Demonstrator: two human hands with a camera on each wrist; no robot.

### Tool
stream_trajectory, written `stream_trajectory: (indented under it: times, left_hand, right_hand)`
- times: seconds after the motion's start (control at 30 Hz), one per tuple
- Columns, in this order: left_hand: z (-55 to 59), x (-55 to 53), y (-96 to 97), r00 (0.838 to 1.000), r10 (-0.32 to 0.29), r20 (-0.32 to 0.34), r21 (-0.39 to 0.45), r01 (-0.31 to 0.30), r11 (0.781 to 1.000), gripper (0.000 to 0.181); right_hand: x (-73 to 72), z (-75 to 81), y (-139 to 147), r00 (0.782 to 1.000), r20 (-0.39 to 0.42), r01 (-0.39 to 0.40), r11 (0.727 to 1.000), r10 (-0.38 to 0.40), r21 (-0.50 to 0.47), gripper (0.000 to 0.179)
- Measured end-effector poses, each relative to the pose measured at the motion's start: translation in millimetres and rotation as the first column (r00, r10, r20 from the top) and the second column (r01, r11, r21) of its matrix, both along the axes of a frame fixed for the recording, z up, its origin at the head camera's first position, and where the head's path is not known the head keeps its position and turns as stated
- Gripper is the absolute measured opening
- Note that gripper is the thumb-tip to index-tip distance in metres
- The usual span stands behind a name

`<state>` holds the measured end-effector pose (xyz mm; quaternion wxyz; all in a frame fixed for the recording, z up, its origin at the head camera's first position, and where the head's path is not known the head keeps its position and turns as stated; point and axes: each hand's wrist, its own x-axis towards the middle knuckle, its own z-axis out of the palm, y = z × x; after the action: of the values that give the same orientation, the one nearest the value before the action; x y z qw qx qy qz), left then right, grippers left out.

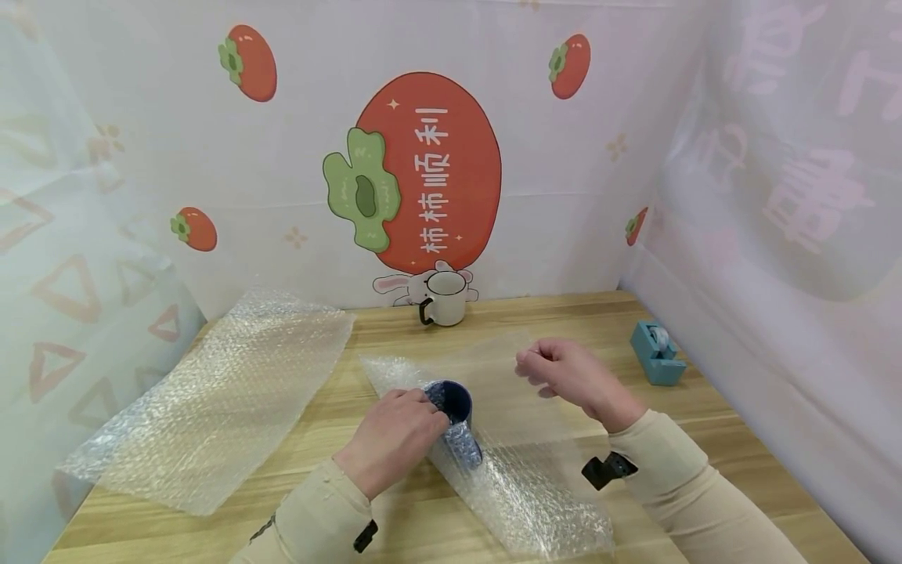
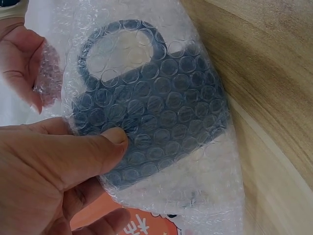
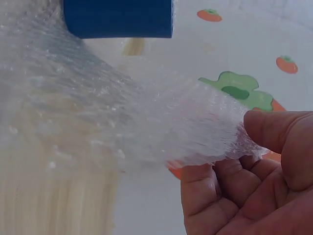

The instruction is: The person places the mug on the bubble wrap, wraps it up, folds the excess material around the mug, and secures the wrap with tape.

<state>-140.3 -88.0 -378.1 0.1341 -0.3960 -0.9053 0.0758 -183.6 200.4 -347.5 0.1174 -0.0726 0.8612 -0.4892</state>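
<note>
A dark blue mug (image 1: 460, 403) is tilted on a sheet of bubble wrap (image 1: 543, 501), which covers its left side and handle. My left hand (image 1: 396, 435) grips the mug through the wrap. In the left wrist view its thumb presses on the covered mug (image 2: 166, 105), whose handle shows through the bubbles. My right hand (image 1: 567, 380) pinches a far corner of the same sheet between thumb and fingers, holding it raised to the right of the mug. In the right wrist view, the wrap (image 3: 161, 117) stretches from those fingers towards the mug's bare blue side (image 3: 120, 18).
Another bubble wrap sheet (image 1: 232, 407) lies flat on the left of the wooden table (image 1: 719, 446). A white mug (image 1: 448, 304) with a black handle stands at the back by the printed cloth. On the right is a teal tape dispenser (image 1: 657, 356).
</note>
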Motion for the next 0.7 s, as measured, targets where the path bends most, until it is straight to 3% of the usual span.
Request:
stream_trajectory:
  times: [0.2,0.7]
  left_hand:
    - [1.9,0.9,0.6,1.0,0.003,0.02,0.003,-0.003,1.0,0.012]
    - [2.4,0.0,2.4,1.0,-0.01,-0.022,-0.01,0.01,1.0,0.008]
  right_hand:
    - [6.2,5.3,-16,0.999,-0.041,-0.03,0.999,0.03,-0.014,0.032]
    - [18.7,4.7,-62,0.984,-0.177,-0.017,0.999,0.021,0.029,0.033]
